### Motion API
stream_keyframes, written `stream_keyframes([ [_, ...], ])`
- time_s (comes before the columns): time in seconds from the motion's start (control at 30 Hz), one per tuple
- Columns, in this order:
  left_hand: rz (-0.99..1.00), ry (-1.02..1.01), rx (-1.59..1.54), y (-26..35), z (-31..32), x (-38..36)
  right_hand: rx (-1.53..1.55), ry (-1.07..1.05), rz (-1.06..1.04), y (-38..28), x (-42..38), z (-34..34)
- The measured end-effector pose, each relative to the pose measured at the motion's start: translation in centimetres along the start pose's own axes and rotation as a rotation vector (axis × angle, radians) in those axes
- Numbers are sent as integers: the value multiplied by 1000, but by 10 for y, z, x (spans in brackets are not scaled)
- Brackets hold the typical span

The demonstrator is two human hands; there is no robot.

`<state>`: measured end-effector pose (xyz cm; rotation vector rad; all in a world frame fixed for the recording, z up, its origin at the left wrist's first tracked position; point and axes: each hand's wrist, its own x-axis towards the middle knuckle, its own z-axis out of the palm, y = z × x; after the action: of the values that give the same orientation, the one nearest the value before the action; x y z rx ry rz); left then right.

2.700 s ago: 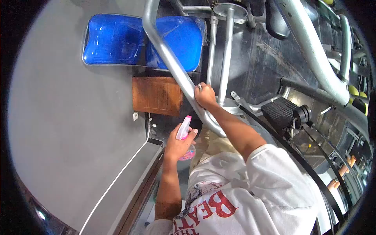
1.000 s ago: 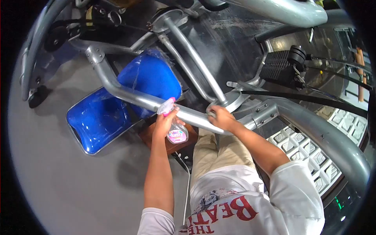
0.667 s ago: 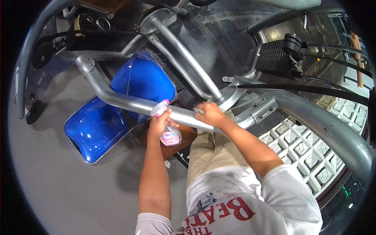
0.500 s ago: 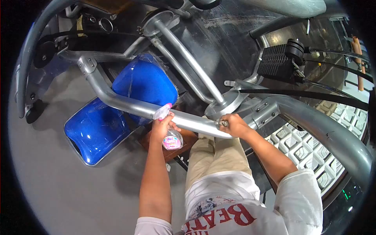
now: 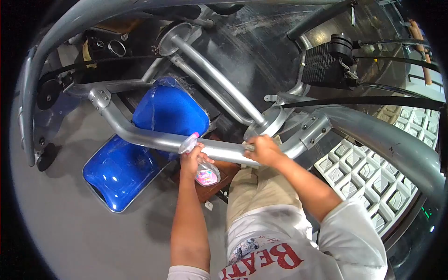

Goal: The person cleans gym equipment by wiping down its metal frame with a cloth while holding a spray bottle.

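Observation:
My left hand point(image 5: 192, 161) is wrapped round the neck of a clear spray bottle point(image 5: 207, 175) with a pink nozzle tip and a pink label. The bottle is tilted, its top in front of a thick silver metal tube point(image 5: 161, 139). On the same tube, further right, my right hand point(image 5: 262, 150) is closed on a crumpled greyish cloth point(image 5: 249, 147), mostly hidden by the fingers. Behind the tube is a blue padded seat point(image 5: 175, 109) in clear plastic wrap, and a second blue pad point(image 5: 119, 170) lies at lower left.
A round metal plate with a silver post point(image 5: 219, 77) stands beyond the tube. A black weight stack point(image 5: 326, 70) with cables is at upper right. White patterned panels point(image 5: 359, 170) lie at the right. A brown wooden box point(image 5: 228, 172) sits below the bottle.
My right hand has slid left along the tube with the cloth. The left hand still holds the spray bottle; the camera view has shifted slightly.

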<state>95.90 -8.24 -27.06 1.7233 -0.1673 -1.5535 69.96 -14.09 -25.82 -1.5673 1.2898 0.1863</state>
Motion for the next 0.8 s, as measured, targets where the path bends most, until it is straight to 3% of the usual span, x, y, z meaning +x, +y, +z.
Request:
stream_keyframes([
  [0.03, -3, -2, -4, -1, -3, -1, -38, 52, -73, 31, -2, 10],
  [0.13, -6, 5, -15, 0, -3, -4, 29, -23, 26, 33, -12, -4],
  [0.27, -10, -1, -20, 1, -4, -3, 21, 131, -247, 0, 21, 38],
  [0.3, -15, -6, -22, 0, -5, -3, 54, 263, -349, -6, 36, 63],
  [0.47, -46, -5, 14, -2, -4, 1, 131, 70, -6, -46, 58, 62],
  [0.5, -54, -8, 17, -3, -7, 2, 109, 150, -72, -35, 50, 64],
  [0.73, -40, -1, -10, -7, -9, 2, -44, 3, 149, 25, 1, 11],
  [0.8, -27, -4, -15, -4, -9, 3, -74, 17, 105, 25, 12, 21],
])
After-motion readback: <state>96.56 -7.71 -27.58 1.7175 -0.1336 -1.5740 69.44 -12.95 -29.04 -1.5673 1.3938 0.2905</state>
